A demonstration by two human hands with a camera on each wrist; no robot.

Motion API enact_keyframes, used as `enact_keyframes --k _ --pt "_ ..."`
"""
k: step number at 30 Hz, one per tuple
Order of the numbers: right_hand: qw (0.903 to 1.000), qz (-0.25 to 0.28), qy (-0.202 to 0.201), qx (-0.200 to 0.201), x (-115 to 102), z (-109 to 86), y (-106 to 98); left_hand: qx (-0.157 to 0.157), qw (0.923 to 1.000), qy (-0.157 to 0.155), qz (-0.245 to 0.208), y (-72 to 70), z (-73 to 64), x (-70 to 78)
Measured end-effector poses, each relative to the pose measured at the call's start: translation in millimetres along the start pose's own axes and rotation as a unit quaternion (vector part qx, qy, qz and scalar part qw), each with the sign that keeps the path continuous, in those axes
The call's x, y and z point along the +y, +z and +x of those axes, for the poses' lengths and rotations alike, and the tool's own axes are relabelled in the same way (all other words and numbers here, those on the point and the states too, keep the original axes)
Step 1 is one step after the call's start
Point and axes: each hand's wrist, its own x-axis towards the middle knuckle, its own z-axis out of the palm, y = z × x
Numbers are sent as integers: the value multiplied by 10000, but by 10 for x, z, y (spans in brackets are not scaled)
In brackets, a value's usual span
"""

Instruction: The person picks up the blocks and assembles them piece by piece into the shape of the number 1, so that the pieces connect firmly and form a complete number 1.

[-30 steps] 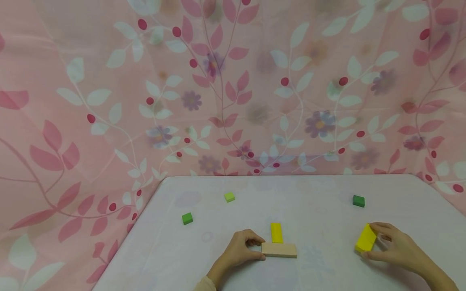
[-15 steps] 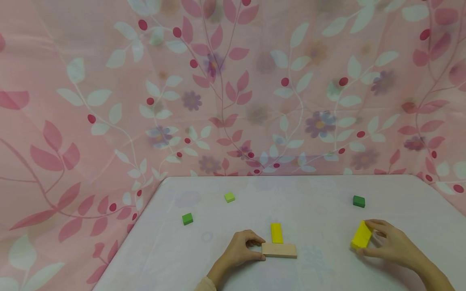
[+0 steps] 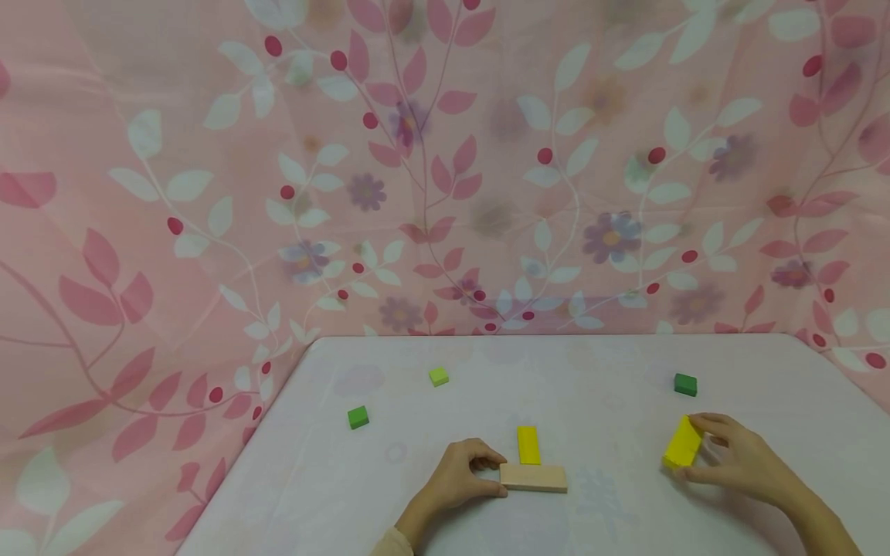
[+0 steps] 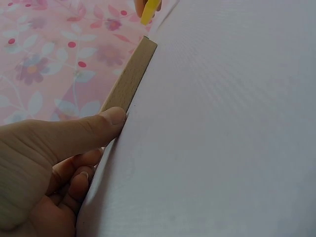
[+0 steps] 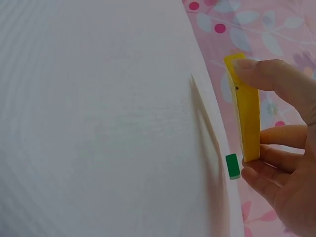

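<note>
My left hand [image 3: 462,475] pinches the left end of a plain wooden block [image 3: 533,478] that lies on the table; in the left wrist view the thumb presses along its edge [image 4: 129,81]. Behind that block, touching or nearly touching it, stands or lies a yellow block [image 3: 528,445]; which, I cannot tell. Over at the right, my right hand [image 3: 747,463] grips a second yellow block [image 3: 684,443] between thumb and fingers. The right wrist view shows this yellow block [image 5: 247,116] held above the table, thumb on one end and fingers at the other.
A light green block [image 3: 439,377] and a mid-green block [image 3: 358,418] sit on the table's left part. Farther back on the right is a dark green block [image 3: 685,384]. The white-covered table [image 3: 556,371] ends against a pink floral curtain [image 3: 487,193].
The right hand has carried its yellow block a little to the left and slightly away from me. My left hand and the wooden block have stayed in place.
</note>
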Motion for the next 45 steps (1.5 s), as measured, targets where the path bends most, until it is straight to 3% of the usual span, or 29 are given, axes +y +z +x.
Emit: enact_keyframes --k 15,45 --pt "9999 105 80 -85 -86 121 20 28 9999 101 7 -3 12 -21" --pt "9986 434 -315 -22 -227 313 118 19 10000 -19 -79 2 2 6"
